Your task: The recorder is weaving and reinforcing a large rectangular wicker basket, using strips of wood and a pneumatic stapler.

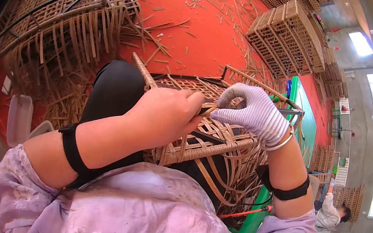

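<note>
A woven basket of flat brown strips on a dark frame rests over my lap, with loose strip ends hanging from its right side. Above it, my bare left hand is closed, its thumb and finger pressed on a brown weaving strip. My right hand, in a striped white-purple glove, meets it from the right and pinches the same strip near its end. The fingertips of the two hands are only a little apart. My left palm and curled fingers are turned away and hidden.
A large half-woven basket with hanging strips stands at the far left. Strip scraps lie on the red floor. Stacked finished baskets stand far right. A green bench is right of me; a person works beyond it.
</note>
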The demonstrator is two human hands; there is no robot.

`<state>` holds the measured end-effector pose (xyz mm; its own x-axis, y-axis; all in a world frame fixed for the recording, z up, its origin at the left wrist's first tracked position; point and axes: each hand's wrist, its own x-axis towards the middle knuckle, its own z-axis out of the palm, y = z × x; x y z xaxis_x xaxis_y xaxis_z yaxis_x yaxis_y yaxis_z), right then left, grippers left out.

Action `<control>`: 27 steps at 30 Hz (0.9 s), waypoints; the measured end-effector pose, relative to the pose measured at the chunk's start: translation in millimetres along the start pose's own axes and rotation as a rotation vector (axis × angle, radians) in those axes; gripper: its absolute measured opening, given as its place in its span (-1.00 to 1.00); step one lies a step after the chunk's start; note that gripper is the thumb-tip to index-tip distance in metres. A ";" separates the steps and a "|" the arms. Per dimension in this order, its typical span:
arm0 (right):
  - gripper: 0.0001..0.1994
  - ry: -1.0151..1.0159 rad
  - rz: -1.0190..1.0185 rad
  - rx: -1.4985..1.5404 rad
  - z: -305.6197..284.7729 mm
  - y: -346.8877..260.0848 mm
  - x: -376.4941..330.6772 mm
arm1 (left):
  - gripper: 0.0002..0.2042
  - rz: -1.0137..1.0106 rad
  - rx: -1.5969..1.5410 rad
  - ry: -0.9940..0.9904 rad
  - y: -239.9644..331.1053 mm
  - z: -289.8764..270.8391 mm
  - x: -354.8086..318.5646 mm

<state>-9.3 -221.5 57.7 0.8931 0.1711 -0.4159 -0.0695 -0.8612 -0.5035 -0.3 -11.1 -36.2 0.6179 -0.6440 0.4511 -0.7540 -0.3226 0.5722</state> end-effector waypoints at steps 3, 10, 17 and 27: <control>-0.64 0.009 -0.152 -0.041 -1.6 7.8 5.7 | -0.77 -0.015 0.012 -0.038 1.9 -0.9 1.1; -0.62 -0.203 -0.031 -0.088 -16.3 -1.4 19.2 | -0.77 -0.020 0.024 -0.050 0.1 2.7 1.0; -0.64 -0.213 -0.079 -0.067 -14.8 1.5 24.2 | -0.77 -0.021 0.031 -0.062 2.1 2.2 0.7; -0.74 -0.114 -0.153 0.003 -11.1 5.3 9.5 | -0.77 -0.019 0.050 -0.065 1.5 2.0 1.7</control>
<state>3.7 -229.7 59.4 0.8371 0.3533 -0.4176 0.0619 -0.8197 -0.5694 -0.8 -14.1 -35.9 0.6174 -0.6806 0.3944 -0.7535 -0.3679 0.5448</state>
